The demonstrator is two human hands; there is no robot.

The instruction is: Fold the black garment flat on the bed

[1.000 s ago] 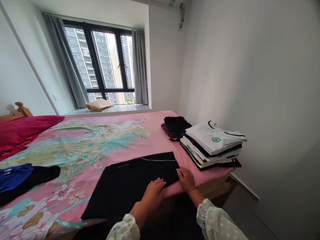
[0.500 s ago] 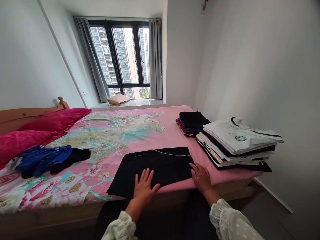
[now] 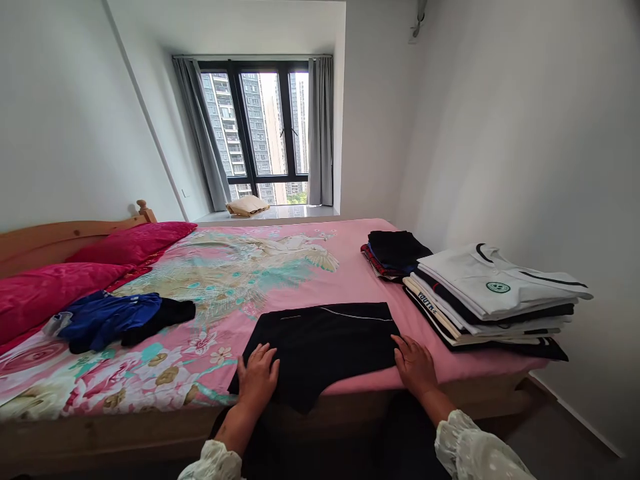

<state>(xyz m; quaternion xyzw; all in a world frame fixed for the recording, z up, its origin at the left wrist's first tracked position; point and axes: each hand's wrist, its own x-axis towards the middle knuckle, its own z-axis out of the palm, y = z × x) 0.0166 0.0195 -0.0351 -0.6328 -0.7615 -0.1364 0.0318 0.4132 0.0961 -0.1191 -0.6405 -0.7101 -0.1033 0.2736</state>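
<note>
A black garment [image 3: 325, 340] lies flat on the near edge of the pink floral bed [image 3: 215, 280], part of it hanging over the side. My left hand [image 3: 257, 377] rests on the garment's left edge with its fingers laid flat. My right hand [image 3: 415, 363] presses on the right corner, fingers extended and flat too. Both sleeves are white with small dots.
A tall stack of folded clothes topped by a white shirt [image 3: 500, 287] sits at the right of the bed, with a smaller dark folded pile [image 3: 395, 252] behind it. Blue and black loose clothes [image 3: 120, 320] lie at the left by red pillows [image 3: 85, 260]. A window [image 3: 270, 130] is beyond.
My left hand slid left along the garment to its left edge. My right hand stayed on the right corner. The view shifted left and back, showing more of the bed.
</note>
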